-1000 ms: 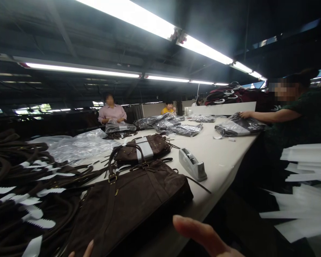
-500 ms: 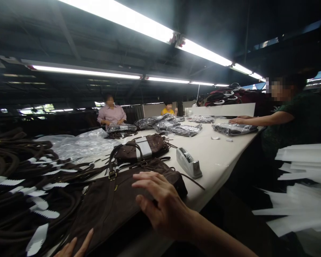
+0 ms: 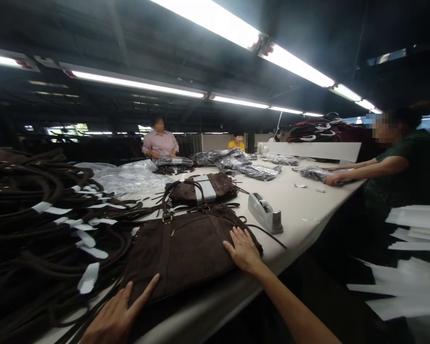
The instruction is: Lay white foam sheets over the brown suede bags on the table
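Observation:
A dark brown handbag (image 3: 189, 253) lies flat on the table's front edge, its handles toward the back. My left hand (image 3: 120, 308) rests on its lower left corner with the fingers spread. On the bag's right side, my right hand (image 3: 244, 249) lies flat, fingers stretched out. Just behind is a second brown handbag (image 3: 224, 186), folded, with a pale band (image 3: 205, 189) around it. A grey tape dispenser (image 3: 265, 212) stands to the right of the bags.
Many brown bags with straps (image 3: 32, 229) and white paper tags (image 3: 89, 278) are heaped at left. Clear plastic (image 3: 129, 177) and plastic-wrapped bags (image 3: 249, 169) lie farther back. At right, a co-worker (image 3: 397, 157) handles a wrapped bag; white strips (image 3: 415, 277) hang below.
My right hand has come down from above the bag onto its right side. More of my left hand shows on the lower left corner. The view has turned slightly left.

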The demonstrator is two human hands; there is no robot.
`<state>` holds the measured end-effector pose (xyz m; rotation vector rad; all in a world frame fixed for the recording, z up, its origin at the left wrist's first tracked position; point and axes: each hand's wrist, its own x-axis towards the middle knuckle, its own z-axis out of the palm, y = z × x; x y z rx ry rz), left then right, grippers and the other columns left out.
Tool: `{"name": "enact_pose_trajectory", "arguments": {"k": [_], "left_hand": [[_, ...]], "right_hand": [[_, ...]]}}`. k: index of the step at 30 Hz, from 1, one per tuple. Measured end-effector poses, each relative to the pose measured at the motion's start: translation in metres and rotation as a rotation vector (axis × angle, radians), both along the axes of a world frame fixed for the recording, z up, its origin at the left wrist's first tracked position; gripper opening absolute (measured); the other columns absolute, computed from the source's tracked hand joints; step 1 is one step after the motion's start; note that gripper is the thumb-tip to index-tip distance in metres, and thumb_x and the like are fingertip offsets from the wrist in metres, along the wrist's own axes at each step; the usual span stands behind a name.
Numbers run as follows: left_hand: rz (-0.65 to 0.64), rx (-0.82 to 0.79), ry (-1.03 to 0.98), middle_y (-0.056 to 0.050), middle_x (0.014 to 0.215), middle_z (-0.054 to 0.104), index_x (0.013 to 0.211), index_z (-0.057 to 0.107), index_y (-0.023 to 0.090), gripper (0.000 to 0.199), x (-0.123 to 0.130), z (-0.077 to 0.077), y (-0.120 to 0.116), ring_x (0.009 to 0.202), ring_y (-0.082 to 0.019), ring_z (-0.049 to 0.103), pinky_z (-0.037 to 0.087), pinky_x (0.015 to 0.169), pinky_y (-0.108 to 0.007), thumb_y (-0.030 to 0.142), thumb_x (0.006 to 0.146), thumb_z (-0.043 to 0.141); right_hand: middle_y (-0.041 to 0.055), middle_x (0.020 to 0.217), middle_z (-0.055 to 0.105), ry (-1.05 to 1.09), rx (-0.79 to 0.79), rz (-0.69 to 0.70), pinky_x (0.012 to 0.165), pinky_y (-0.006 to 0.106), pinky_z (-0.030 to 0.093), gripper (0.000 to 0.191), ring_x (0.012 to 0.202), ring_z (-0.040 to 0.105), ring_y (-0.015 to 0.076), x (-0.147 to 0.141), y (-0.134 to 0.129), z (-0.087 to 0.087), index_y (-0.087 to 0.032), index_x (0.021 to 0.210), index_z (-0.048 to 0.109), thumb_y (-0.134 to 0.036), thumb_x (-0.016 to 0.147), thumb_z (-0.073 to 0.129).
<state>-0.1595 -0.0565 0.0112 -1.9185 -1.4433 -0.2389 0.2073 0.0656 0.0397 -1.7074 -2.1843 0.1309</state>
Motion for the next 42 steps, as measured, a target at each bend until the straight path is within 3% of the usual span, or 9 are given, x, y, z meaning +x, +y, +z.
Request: {"name": "enact_pose_trajectory", "arguments": {"k": [3,7,11,17,30,36,42], "left_hand": [[-0.011,0.003,0.002,-0.006,0.130,0.061,0.145,0.023,0.042,0.078,0.010,0.012,-0.006,0.111,-0.021,0.062,0.050,0.094,-0.035,-0.002,0.081,0.034],[-0.140,0.011,-0.039,0.000,0.142,0.050,0.144,0.027,0.041,0.080,0.012,0.017,-0.005,0.118,-0.022,0.058,0.047,0.097,-0.036,0.000,0.076,0.036],[-0.155,-0.031,-0.062,0.002,0.143,0.048,0.145,0.026,0.040,0.080,0.012,0.017,-0.005,0.118,-0.023,0.058,0.047,0.096,-0.039,-0.001,0.077,0.038],[-0.145,-0.033,-0.126,-0.001,0.140,0.052,0.145,0.026,0.039,0.082,0.016,0.016,-0.007,0.118,-0.024,0.058,0.047,0.096,-0.042,-0.004,0.076,0.036],[-0.130,-0.154,-0.147,-0.005,0.144,0.048,0.145,0.030,0.035,0.072,0.018,0.021,-0.009,0.124,-0.028,0.053,0.043,0.100,-0.046,0.002,0.081,0.037],[-0.119,-0.130,-0.068,-0.010,0.141,0.050,0.146,0.030,0.032,0.069,0.017,0.020,-0.008,0.124,-0.028,0.054,0.043,0.100,-0.045,0.002,0.083,0.034],[-0.163,-0.055,0.036,-0.012,0.142,0.049,0.147,0.025,0.029,0.073,0.015,0.025,-0.008,0.123,-0.026,0.054,0.042,0.101,-0.046,-0.001,0.081,0.031]], "right_hand": [[0.0121,0.152,0.032,-0.054,-0.011,-0.016,0.118,0.038,0.005,0.071,0.143,0.021,0.0227,-0.002,0.004,-0.001,-0.006,0.143,0.040,-0.055,0.097,0.019],[0.0102,0.154,0.028,-0.143,0.063,-0.070,0.117,0.037,0.009,0.063,0.144,0.019,0.0237,-0.004,0.008,-0.005,-0.009,0.143,0.043,-0.049,0.097,0.026],[0.0186,0.154,0.023,-0.284,0.154,-0.245,0.116,0.045,0.004,0.067,0.144,0.015,0.0299,-0.008,0.008,-0.006,-0.001,0.144,0.036,-0.046,0.095,0.035],[0.0233,0.148,0.034,-0.291,-0.057,-0.340,0.110,0.043,0.021,0.068,0.137,0.033,0.0309,-0.014,0.014,0.008,0.004,0.143,0.035,-0.045,0.095,0.033],[0.0265,0.149,0.030,-0.227,-0.145,-0.226,0.109,0.044,0.018,0.075,0.139,0.026,0.0328,-0.003,0.019,0.014,0.004,0.142,0.033,-0.053,0.095,0.026],[0.0246,0.151,0.028,-0.193,-0.169,-0.059,0.108,0.042,0.021,0.081,0.139,0.027,0.0331,0.013,0.018,0.021,-0.005,0.145,0.034,-0.066,0.092,0.024],[0.0258,0.151,0.027,-0.171,-0.149,-0.020,0.109,0.044,0.018,0.079,0.139,0.024,0.0359,0.016,0.014,0.020,-0.006,0.145,0.034,-0.064,0.094,0.024]]}}
